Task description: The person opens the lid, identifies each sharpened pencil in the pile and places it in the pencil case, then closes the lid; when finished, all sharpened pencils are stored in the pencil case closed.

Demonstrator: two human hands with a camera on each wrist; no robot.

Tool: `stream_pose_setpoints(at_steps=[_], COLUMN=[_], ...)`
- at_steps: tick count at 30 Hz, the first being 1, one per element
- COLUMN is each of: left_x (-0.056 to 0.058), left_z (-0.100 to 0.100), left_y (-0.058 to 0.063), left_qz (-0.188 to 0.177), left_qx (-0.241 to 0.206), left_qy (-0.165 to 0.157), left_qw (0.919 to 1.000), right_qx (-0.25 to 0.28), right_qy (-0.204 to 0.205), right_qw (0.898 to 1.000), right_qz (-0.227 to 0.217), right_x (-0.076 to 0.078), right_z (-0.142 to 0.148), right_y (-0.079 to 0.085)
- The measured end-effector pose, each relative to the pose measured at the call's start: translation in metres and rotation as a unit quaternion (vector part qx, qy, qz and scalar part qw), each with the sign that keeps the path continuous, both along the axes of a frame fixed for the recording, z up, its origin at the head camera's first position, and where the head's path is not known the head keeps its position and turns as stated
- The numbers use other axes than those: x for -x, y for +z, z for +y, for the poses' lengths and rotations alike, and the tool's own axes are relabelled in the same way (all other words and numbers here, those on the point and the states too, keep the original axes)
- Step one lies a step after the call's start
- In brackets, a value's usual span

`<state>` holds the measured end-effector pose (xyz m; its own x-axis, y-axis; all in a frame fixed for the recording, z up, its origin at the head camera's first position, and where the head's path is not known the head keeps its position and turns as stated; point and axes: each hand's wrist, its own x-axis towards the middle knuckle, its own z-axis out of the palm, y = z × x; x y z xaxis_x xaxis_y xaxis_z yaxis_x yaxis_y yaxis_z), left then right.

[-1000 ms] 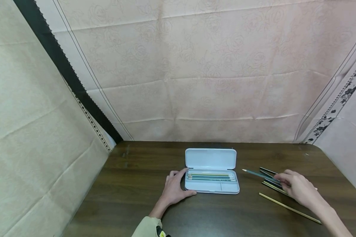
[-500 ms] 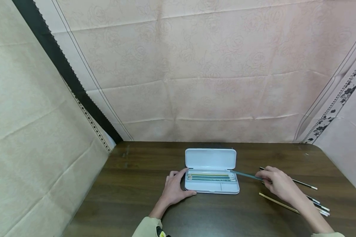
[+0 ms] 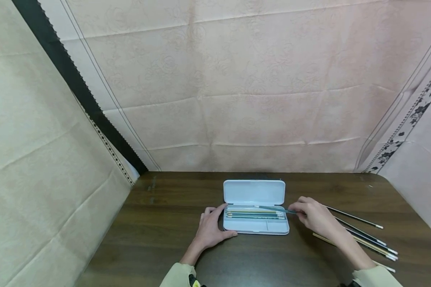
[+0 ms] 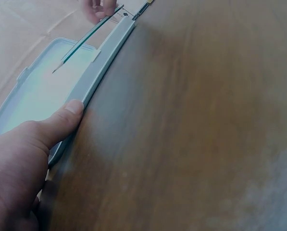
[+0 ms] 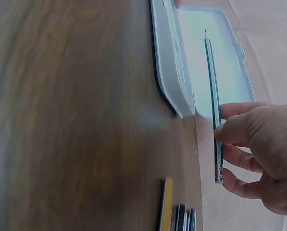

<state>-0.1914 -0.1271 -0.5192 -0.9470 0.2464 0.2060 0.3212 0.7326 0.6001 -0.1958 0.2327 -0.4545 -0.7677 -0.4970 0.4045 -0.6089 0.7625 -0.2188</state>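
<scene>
An open light-blue pencil case (image 3: 248,227) lies on the table, its lid (image 3: 254,191) tipped back. Several pencils (image 3: 252,217) lie side by side in its long compartment. My left hand (image 3: 211,228) holds the case at its left end, thumb on the front edge and index finger at the back corner. Between thumb and fingertips, my right hand (image 5: 273,144) pinches a green-and-silver pencil (image 5: 212,82) near its eraser end. That pencil's sharpened tip points left over the back of the open compartment, and the right hand (image 3: 316,215) hovers just right of the case.
Several dark and yellow pencils (image 3: 371,241) lie spread on the brown wooden table (image 3: 165,239) to the right, partly beneath my right forearm. A pale patterned cloth (image 3: 255,99) hangs behind the table, with more cloth at both sides.
My right hand has carried the pencil leftward from the loose pencils to the case, its tip now over the compartment. The left hand has stayed on the case.
</scene>
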Motion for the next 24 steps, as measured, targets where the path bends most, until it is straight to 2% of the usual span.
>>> stream_pose_setpoints(at_steps=[5,12,24], left_x=[0.0,0.0,-0.001], left_z=[0.0,0.0,0.0], left_y=[0.001,0.001,0.002], left_qz=[0.001,0.008,-0.001], left_qx=[0.002,0.005,0.002], left_qy=[0.0,-0.004,-0.003], left_qw=[1.0,0.9999,1.0], right_qx=[-0.001,-0.013,-0.007], right_qy=[0.007,0.015,0.041], right_qw=[1.0,0.999,0.998], right_qz=[-0.021,-0.029,-0.038], right_x=[0.004,0.01,0.015], right_z=[-0.016,-0.031,-0.054], right_y=[0.002,0.0,-0.005])
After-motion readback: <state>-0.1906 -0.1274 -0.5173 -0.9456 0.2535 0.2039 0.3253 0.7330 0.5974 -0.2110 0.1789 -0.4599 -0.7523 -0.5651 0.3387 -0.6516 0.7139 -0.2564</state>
